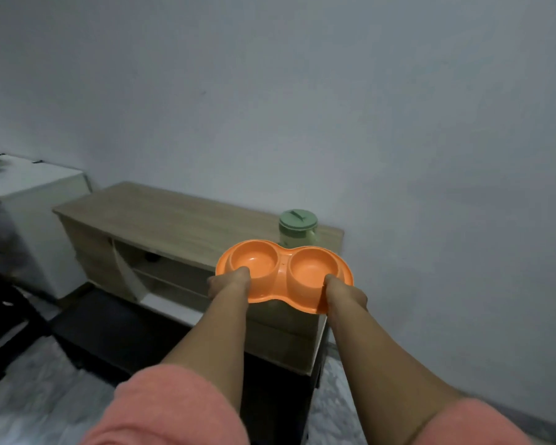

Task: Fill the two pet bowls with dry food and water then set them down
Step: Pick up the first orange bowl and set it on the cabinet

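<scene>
While both arms reach forward, the orange double pet bowl (284,273) is held level above the near right end of the wooden desk (161,216). The left hand (230,282) grips its left near rim; the right hand (344,292) grips its right near rim. Both wells appear empty. A green lidded container (297,228) stands just beyond the bowl, on the desk.

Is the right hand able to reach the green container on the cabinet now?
Probably not yet. The right hand is gripping the orange double bowl, as is the left hand. The green container stands just behind the bowl, lid on, nothing else blocking.
</scene>
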`<state>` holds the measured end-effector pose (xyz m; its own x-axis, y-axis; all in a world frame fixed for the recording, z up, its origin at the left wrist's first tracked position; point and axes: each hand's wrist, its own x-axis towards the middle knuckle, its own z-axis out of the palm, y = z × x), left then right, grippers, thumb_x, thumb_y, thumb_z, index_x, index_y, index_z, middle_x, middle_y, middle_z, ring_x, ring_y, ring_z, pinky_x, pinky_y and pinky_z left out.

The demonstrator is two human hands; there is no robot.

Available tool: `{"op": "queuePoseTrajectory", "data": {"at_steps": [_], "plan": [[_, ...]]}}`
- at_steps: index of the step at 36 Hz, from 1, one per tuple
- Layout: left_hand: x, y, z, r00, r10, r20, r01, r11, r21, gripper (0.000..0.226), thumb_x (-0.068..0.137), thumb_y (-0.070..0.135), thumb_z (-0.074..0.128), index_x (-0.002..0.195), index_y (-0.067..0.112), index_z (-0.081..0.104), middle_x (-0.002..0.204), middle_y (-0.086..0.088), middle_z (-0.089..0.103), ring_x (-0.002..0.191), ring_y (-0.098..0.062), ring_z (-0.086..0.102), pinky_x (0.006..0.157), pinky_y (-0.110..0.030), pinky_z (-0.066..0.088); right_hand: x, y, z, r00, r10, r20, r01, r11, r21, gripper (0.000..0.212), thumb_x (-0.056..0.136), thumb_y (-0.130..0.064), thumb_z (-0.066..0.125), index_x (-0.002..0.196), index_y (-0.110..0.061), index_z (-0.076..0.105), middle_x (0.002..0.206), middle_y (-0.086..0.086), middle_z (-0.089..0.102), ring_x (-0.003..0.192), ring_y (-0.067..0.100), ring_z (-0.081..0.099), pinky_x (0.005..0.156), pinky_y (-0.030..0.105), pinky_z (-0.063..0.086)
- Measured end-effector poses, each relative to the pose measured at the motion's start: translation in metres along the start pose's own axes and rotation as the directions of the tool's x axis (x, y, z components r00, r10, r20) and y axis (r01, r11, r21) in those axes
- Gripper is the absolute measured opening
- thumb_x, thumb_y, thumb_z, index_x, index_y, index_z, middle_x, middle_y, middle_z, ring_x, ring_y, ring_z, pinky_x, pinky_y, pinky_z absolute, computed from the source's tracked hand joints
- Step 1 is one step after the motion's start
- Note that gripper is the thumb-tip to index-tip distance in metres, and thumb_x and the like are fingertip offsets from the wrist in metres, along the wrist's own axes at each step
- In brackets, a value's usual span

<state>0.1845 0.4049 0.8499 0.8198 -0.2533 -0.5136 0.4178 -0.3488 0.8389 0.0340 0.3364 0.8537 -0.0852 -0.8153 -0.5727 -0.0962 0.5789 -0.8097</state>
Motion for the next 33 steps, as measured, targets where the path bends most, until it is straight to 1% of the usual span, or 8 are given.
{"op": "queuePoseTrajectory", "data": {"at_steps": [3,7,10,12,15,20,28,33], "plan": [[0.036,0.015,-0.031,1.0,0.007,0.001,-0.007,1.0,0.023,0.065,0.076,0.018,0.067,0.134,0.004,0.042,0.127,-0.021,0.056,0.108,-0.041,0.059,0.093,-0.048,0.052,-0.012,0.007,0.048,1.0,0.007,0.003,-0.007,1.0,0.009,0.069,0.068,-0.034,0.072,0.126,-0.005,0.048,0.126,0.018,0.054,0.104,0.04,0.058,0.083,0.045,0.053],[0.081,0.037,-0.063,0.999,0.035,0.022,-0.036,0.997,0.061,0.065,0.075,0.02,0.068,0.133,0.004,0.044,0.126,-0.021,0.057,0.107,-0.04,0.06,0.092,-0.048,0.054,-0.026,0.011,0.103,0.999,0.031,-0.014,-0.03,0.998,0.055,0.072,0.071,-0.029,0.072,0.132,-0.002,0.044,0.13,0.017,0.051,0.11,0.038,0.056,0.072,0.04,0.049],[0.11,0.051,-0.079,0.998,0.058,0.038,-0.061,0.995,0.081,0.065,0.077,0.021,0.067,0.136,0.004,0.044,0.128,-0.021,0.056,0.109,-0.04,0.06,0.093,-0.048,0.053,-0.032,0.01,0.134,0.999,0.046,-0.001,-0.046,0.998,0.052,0.068,0.079,-0.027,0.071,0.135,-0.001,0.041,0.135,0.016,0.044,0.111,0.037,0.055,0.074,0.04,0.05],[0.129,0.058,-0.086,0.996,0.062,0.06,-0.068,0.992,0.107,0.066,0.077,0.022,0.068,0.136,0.003,0.044,0.128,-0.021,0.056,0.108,-0.04,0.061,0.093,-0.048,0.053,-0.036,0.012,0.154,0.999,0.05,-0.015,-0.049,0.998,0.047,0.067,0.078,-0.03,0.071,0.134,-0.004,0.044,0.132,0.016,0.049,0.108,0.036,0.057,0.07,0.038,0.047],[0.154,0.065,-0.092,0.995,0.061,0.081,-0.071,0.989,0.132,0.065,0.075,0.023,0.068,0.134,0.002,0.047,0.125,-0.021,0.059,0.107,-0.039,0.062,0.091,-0.047,0.054,-0.039,0.011,0.177,0.997,0.058,-0.058,-0.055,0.997,0.047,0.067,0.076,-0.032,0.071,0.132,-0.005,0.045,0.129,0.016,0.051,0.106,0.035,0.057,0.077,0.039,0.048],[0.193,0.076,-0.085,0.994,0.044,0.102,-0.059,0.988,0.143,0.069,0.076,0.026,0.07,0.136,0.001,0.046,0.133,-0.02,0.053,0.111,-0.039,0.059,0.092,-0.044,0.053,-0.019,0.001,0.212,0.994,0.058,-0.095,-0.054,0.998,0.043,0.071,0.074,-0.033,0.073,0.132,-0.005,0.043,0.13,0.018,0.05,0.106,0.037,0.057,0.088,0.045,0.052],[0.254,0.089,-0.047,0.995,0.024,0.092,-0.038,0.987,0.155,0.064,0.08,0.025,0.07,0.135,0.003,0.046,0.134,-0.019,0.052,0.11,-0.038,0.06,0.087,-0.042,0.051,0.04,-0.015,0.259,0.993,0.063,-0.103,-0.061,0.998,0.017,0.065,0.077,-0.035,0.07,0.13,-0.006,0.047,0.128,0.016,0.051,0.106,0.036,0.057,0.086,0.044,0.049],[0.29,0.096,-0.023,0.997,0.016,0.081,-0.032,0.979,0.203,0.067,0.079,0.028,0.071,0.135,0.003,0.046,0.135,-0.019,0.051,0.112,-0.038,0.058,0.088,-0.042,0.051,0.074,-0.022,0.284,0.988,0.066,-0.136,-0.068,0.998,-0.011,0.062,0.079,-0.038,0.069,0.128,-0.006,0.048,0.127,0.015,0.053,0.105,0.034,0.058,0.082,0.042,0.049]]}}
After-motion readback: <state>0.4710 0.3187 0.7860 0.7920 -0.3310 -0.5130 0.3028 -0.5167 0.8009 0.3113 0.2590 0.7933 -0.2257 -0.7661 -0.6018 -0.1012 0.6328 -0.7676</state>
